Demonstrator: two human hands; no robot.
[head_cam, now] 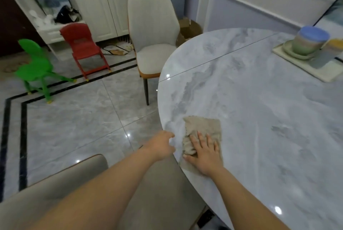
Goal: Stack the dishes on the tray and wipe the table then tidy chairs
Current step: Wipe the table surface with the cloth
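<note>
Here, right hand (pixel 205 152) laid flat with fingers straight and spread, pressing a beige cloth (pixel 204 130) onto the marble table (pixel 259 118) near its rounded near-left edge; cloth rumpled under the fingertips, its far part lying smooth on the top. Left hand (pixel 162 145) just beside, at the table rim, fingers curled down over the edge, though whether gripping the rim or only resting there cannot be told. Well apart, at the far right of the table, a pale tray (pixel 304 68) carrying stacked dishes (pixel 298 54), a green plate with a bowl on it, and a jar with a blue lid (pixel 314 33) on top or just behind; more items cut off by the frame edge. Directly below, between the forearms, the back of a grey upholstered chair (pixel 163 189) tucked close against the table. Across the table's left curve, a second white chair (pixel 153 34) standing slightly out from the edge. Farther off on the glossy tiled floor, a red child's chair (pixel 83 44) and a green child's chair (pixel 34 66), side by side, before a white cabinet (pixel 100 1).
</note>
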